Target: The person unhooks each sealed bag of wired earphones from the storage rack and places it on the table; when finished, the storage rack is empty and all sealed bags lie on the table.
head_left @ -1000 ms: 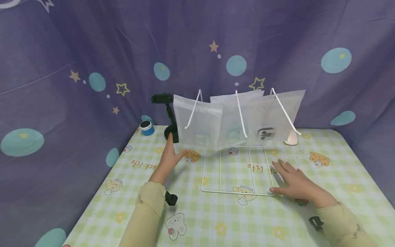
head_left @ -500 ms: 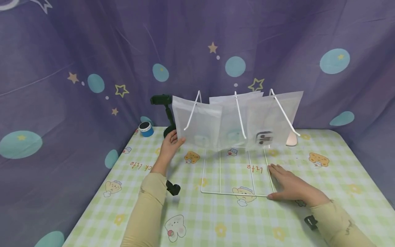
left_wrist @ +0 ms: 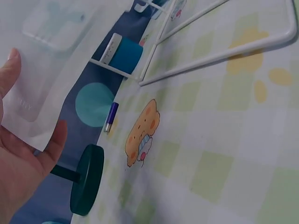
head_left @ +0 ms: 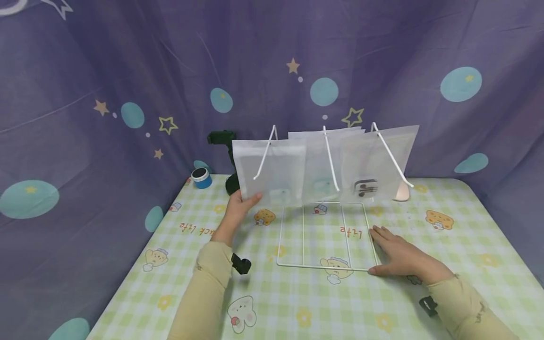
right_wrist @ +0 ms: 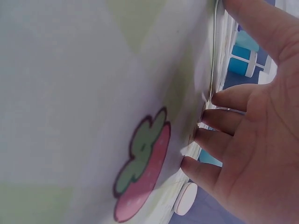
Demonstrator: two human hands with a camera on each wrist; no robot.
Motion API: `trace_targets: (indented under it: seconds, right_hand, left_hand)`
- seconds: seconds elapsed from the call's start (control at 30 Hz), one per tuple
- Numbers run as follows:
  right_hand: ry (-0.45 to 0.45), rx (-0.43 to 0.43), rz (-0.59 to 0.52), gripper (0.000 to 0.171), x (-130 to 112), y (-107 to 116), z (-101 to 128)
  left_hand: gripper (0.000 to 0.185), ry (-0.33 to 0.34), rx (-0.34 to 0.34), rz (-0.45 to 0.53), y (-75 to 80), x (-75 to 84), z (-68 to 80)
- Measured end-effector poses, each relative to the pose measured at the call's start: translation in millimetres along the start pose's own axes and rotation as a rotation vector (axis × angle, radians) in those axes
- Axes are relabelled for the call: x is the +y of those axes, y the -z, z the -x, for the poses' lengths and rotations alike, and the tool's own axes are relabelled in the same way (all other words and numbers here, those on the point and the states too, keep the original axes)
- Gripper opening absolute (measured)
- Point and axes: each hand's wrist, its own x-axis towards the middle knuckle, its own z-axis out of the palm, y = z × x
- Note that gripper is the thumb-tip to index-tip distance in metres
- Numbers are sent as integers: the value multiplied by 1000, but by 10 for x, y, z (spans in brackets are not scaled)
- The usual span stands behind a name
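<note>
A white wire rack (head_left: 306, 266) stands on the table, with several frosted plastic pouches hanging from its three hooks. My left hand (head_left: 235, 210) pinches the lower left corner of the left pouch (head_left: 282, 167), thumb in front and fingers behind. Something pale with rounded edges shows through that pouch (left_wrist: 51, 28) in the left wrist view. The middle pouch (head_left: 316, 163) and the right pouch (head_left: 382, 158) hang untouched; a dark printed mark shows low on the right one. My right hand (head_left: 401, 255) rests with fairly straight fingers against the right side of the rack's base.
Behind my left hand are a dark stand (head_left: 222, 137) and a blue jar (head_left: 201, 178). A purple-and-silver stick (left_wrist: 111, 116) lies near the table's back edge. A pale pink object (head_left: 402, 191) is partly hidden behind the right pouch. A purple curtain (head_left: 263, 61) hangs behind.
My left hand has reached the left pouch and taken its lower corner; the pouch has swung to face more squarely forward. My right hand has shifted slightly left against the rack's base.
</note>
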Motion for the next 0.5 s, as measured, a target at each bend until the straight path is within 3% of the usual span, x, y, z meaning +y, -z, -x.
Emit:
trace_targets:
  seconds: [0.33,0.5]
  right_hand:
    - [-4,-11,-4,113,-20,5,-1]
    - [-13,-6,-4,113,-18,4,1]
  left_hand:
    - [32,-18,-47,-14,-36,50,198]
    - [26,-55,-72,22,-68,221,379]
